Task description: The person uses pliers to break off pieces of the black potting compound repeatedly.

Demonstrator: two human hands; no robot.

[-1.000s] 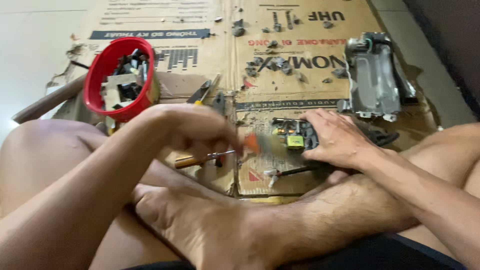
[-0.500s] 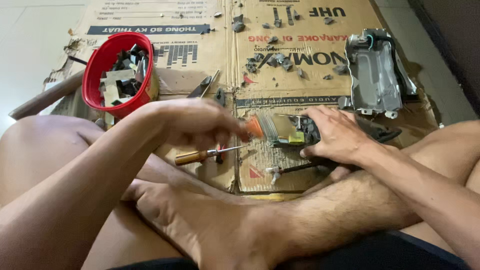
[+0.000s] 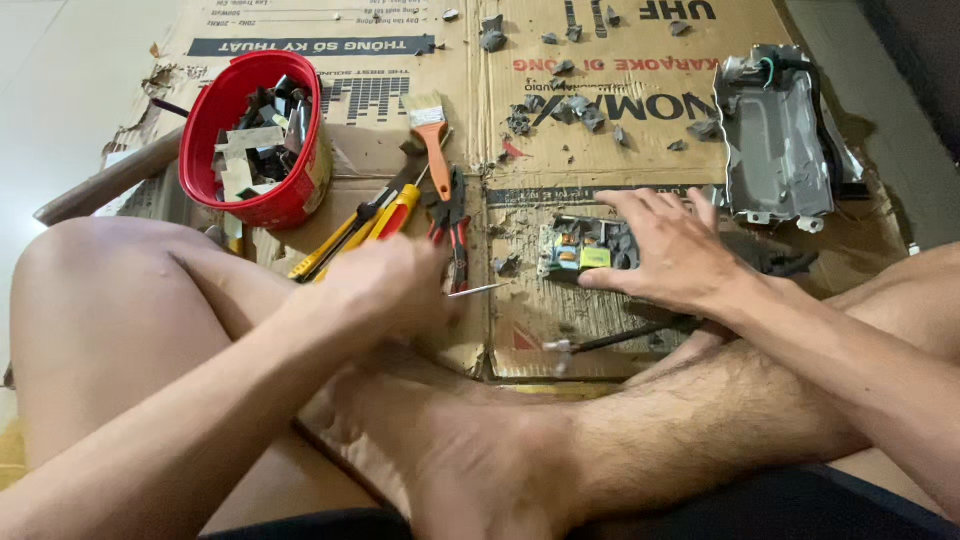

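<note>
Small green circuit board (image 3: 585, 247), studded with a yellow block and dark parts, lies flat on the flattened brown cardboard sheet (image 3: 620, 100), pinned under the right hand (image 3: 672, 250). That hand's 5 fingers are spread open and pressed down; the index fingertip (image 3: 590, 281) touches the board's near edge and the remaining fingers arch over its right side, hiding part of it.

Nearest the camera, 2 bare legs cross over the cardboard's near edge. Just beyond them, 1 thin dark tool with a metal tip (image 3: 610, 338) lies on the cardboard below the right hand. The left hand (image 3: 385, 285) is curled closed around 1 slim metal-shafted screwdriver (image 3: 478, 291), whose tip points right toward the board yet stays apart from it; the handle is hidden in the fist.

Beyond the left hand lie 1 pair of red-handled pliers (image 3: 455, 225), 2 yellow-and-black handled tools (image 3: 365, 225) side by side, and 1 orange-handled paintbrush (image 3: 432, 140). Farther left stands 1 round red plastic bucket (image 3: 300, 190) filled with scrap pieces. To the far right rests 1 dented grey metal casing (image 3: 775, 140). Many small grey fragments (image 3: 560, 105), too scattered to count, litter the far cardboard.
</note>
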